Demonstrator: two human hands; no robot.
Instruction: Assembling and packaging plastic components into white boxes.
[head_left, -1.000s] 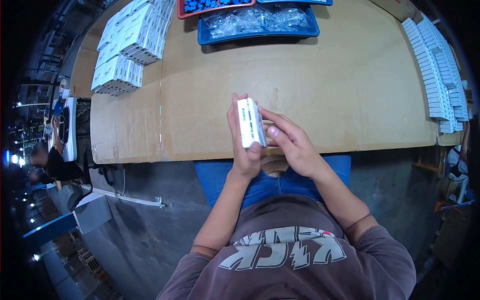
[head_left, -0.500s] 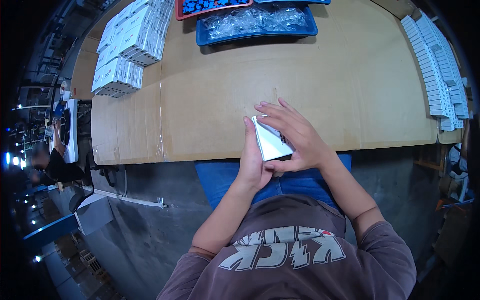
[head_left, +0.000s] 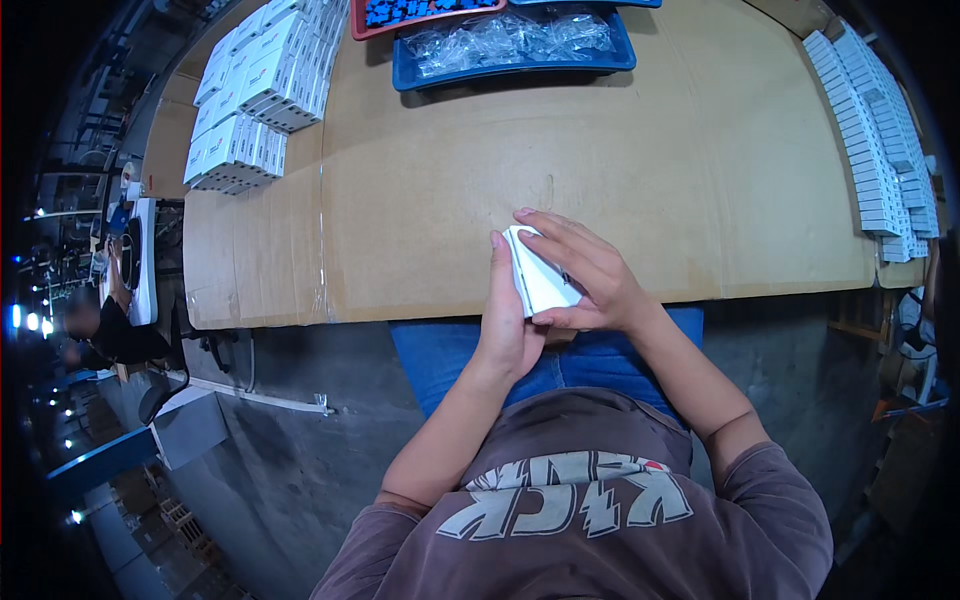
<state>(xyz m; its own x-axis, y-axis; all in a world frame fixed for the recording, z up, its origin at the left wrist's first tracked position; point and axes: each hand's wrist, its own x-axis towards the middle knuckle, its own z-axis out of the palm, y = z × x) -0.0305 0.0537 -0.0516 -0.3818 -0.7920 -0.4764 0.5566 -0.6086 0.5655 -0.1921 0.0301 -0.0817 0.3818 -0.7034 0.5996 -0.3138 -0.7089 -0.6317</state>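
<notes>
The white box (head_left: 543, 285) has been turned, its broad face now showing; it is clasped between left hand (head_left: 507, 325) and right hand (head_left: 602, 283), apparently steadied by both.

Cool light washes the brown cardboard tabletop (head_left: 440, 180), leaving soft shadow beneath the long blue plastic tray (head_left: 520, 73) and glinting on its crumpled clear plastic film (head_left: 510, 42). The grey concrete floor (head_left: 300, 450) looks dim; over at the left, small round white lamps (head_left: 32, 322) glare, and both side edges bend into murky black.
</notes>
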